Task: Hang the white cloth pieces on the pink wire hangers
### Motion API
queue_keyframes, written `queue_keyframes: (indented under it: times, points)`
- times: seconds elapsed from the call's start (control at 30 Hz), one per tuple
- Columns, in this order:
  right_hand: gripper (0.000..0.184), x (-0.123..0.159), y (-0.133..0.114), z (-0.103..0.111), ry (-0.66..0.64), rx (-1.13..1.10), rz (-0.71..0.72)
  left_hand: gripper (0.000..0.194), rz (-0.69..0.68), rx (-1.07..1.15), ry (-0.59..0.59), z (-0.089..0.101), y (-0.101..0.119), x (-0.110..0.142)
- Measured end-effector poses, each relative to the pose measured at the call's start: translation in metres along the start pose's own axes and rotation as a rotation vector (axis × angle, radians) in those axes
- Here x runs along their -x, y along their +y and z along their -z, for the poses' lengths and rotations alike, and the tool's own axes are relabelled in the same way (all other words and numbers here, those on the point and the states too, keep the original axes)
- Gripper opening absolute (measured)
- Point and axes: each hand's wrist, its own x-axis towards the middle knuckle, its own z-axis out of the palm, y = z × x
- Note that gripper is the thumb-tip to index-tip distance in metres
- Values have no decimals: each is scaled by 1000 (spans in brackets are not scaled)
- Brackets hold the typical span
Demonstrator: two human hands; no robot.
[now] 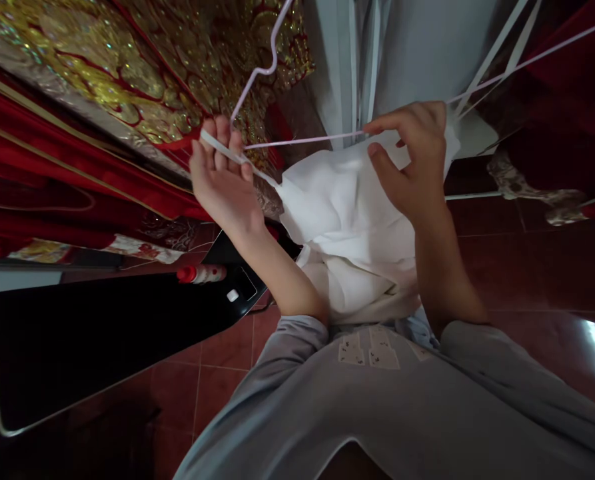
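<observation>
A white garment (350,213) hangs in front of me between both hands. My left hand (222,177) grips one thin white strap of it, fingers curled round the strap near the shoulder of a pale wire hanger (264,67). My right hand (410,157) pinches the garment's upper edge against the hanger's straight bottom bar, thumb and forefinger pressed together. The hanger's hook rises up out of the top of the view.
Red and gold embroidered fabric (127,73) hangs at the left. A black glossy table (102,333) with a red-capped bottle (202,273) stands lower left. White rack bars (497,53) cross the upper right. The floor (527,267) is dark red tile.
</observation>
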Motion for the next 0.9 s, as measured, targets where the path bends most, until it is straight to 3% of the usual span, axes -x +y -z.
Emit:
queue_keyframes:
  times: [0.13, 0.3, 0.43, 0.5, 0.6, 0.63, 0.67, 0.73, 0.8, 0.9]
  points:
    - [22, 1, 1, 1, 21, 0, 20, 25, -70, -119, 97, 3, -36, 9]
    - [23, 0, -2, 7, 5, 2, 12, 21, -12, -72, -245, -26, -55, 29]
    - [22, -1, -4, 9, 1, -52, 61, 24, -39, -1, -261, -41, -56, 39]
    - [20, 0, -2, 12, 193, -117, 76, 27, -38, 29, -291, -41, -56, 39]
    - [21, 4, 11, 18, 673, -265, -13, 31, -30, 68, -343, -37, -59, 37]
    - [28, 5, 17, 21, 751, -301, -63, 32, -30, 76, -352, -36, -61, 37]
    - [35, 5, 24, 23, 756, -339, -118, 32, -31, 82, -358, -35, -62, 37]
    - [40, 7, 37, 25, 625, -414, -218, 31, -38, 92, -359, -37, -63, 38]
    - [29, 7, 46, 25, 510, -463, -263, 30, -51, 97, -318, -40, -62, 40]
    - [12, 8, 51, 22, 472, -400, -255, 33, -57, 44, -240, -47, -59, 45]
